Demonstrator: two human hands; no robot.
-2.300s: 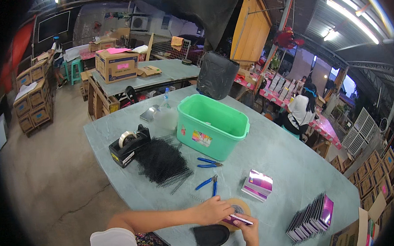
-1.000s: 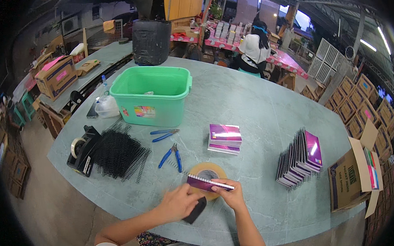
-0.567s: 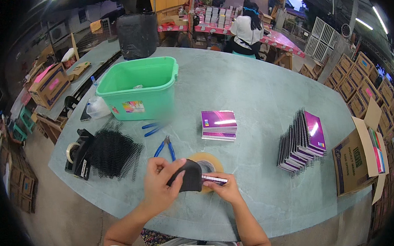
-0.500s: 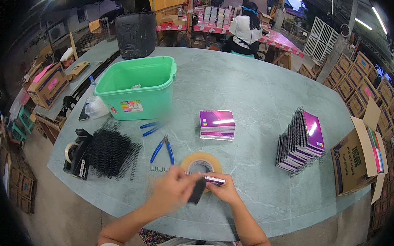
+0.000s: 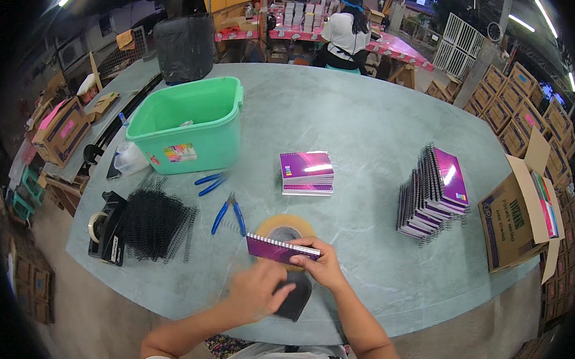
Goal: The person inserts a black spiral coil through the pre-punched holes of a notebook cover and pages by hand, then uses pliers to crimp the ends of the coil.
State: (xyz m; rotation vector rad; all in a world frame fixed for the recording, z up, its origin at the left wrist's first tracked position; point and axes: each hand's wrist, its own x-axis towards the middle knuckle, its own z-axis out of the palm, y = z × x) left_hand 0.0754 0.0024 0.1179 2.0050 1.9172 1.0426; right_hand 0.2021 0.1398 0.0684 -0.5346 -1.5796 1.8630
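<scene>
Over the tape roll, purple spiral notebook pinched in right hand; blurred left hand on black cover, grip unclear

Packing workshop: stacked cartons, notebook piles.

My table carries a green tub, wire coils, pliers, tape roll, tape dispenser, and notebook stacks.
</scene>
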